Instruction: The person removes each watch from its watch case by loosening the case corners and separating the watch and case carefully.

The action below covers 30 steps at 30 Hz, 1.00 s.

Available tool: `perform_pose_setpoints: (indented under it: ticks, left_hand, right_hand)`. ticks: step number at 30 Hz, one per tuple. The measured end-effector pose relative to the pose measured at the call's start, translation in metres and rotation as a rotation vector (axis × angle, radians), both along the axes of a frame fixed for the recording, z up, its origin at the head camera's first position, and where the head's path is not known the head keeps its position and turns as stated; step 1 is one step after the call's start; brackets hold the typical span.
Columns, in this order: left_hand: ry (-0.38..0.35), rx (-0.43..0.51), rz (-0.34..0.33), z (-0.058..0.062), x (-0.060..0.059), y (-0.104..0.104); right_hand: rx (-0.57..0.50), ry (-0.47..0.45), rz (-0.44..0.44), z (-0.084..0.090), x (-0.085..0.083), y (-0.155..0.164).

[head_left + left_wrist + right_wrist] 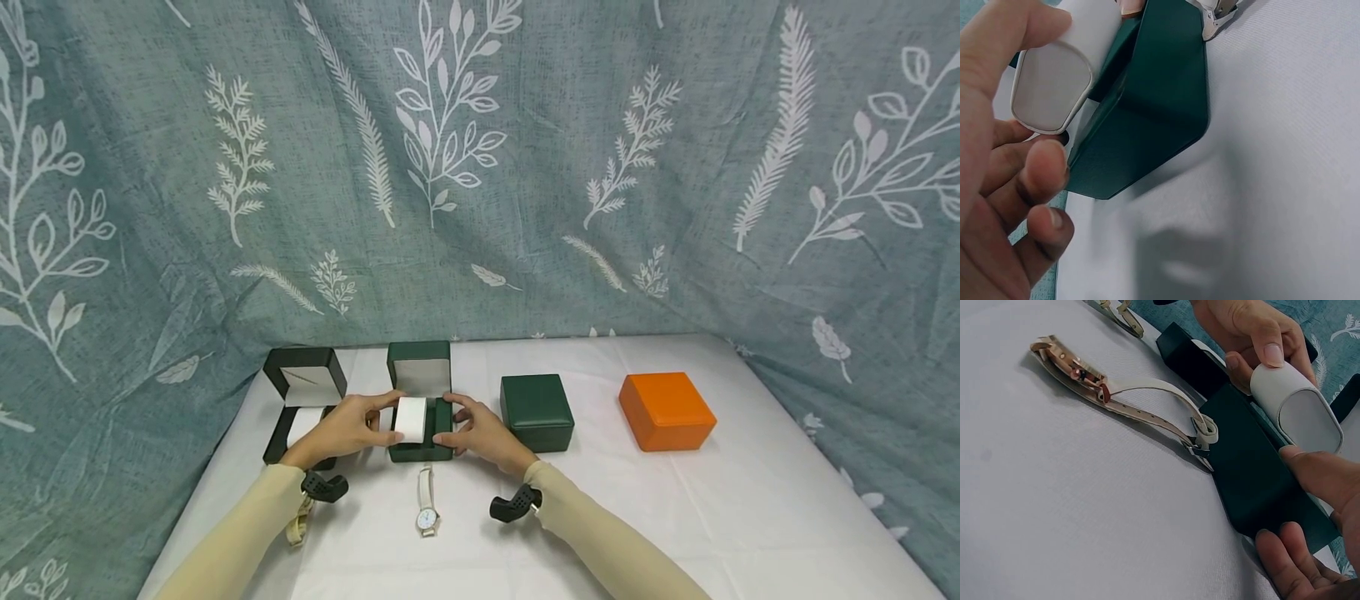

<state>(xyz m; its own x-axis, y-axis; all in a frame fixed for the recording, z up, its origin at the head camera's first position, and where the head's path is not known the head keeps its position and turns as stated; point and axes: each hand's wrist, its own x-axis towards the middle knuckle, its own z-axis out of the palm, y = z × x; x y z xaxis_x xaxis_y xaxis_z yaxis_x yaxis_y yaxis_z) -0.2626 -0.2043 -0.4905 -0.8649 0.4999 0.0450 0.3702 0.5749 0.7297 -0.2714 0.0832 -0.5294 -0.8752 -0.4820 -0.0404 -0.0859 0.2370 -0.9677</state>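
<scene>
In the head view, a green watch box (422, 455) stands with its lid up. My left hand (341, 429) pinches a white watch cushion (411, 419) between thumb and fingers, at the left part of the box's opening. The cushion's flat grey end (1050, 87) shows in the left wrist view. My right hand (489, 435) grips the right side of the box; in the right wrist view its thumb lies at the rim and fingers curl against the outer wall. Just in front of the box lies a wristwatch with a pale strap (427, 500), its buckle end close to the box.
At the left, behind my left hand, stands an open black box (303, 360) with a white cushion inside. A second pale-strapped watch (297, 527) lies near my left forearm. On the right are a closed green box (536, 408) and a closed orange box (666, 410).
</scene>
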Motion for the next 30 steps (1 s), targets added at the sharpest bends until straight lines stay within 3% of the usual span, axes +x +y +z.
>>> perform_pose_setpoints:
  ticks: [12, 30]
  left_hand:
    - [0.017, -0.013, 0.006, 0.001, -0.001, 0.005]
    - [0.063, -0.078, 0.03, -0.01, -0.006, 0.014]
  right_hand:
    - [-0.01, -0.013, 0.0, 0.001, 0.002, 0.001]
    - [0.01, -0.012, 0.017, 0.0, 0.002, 0.004]
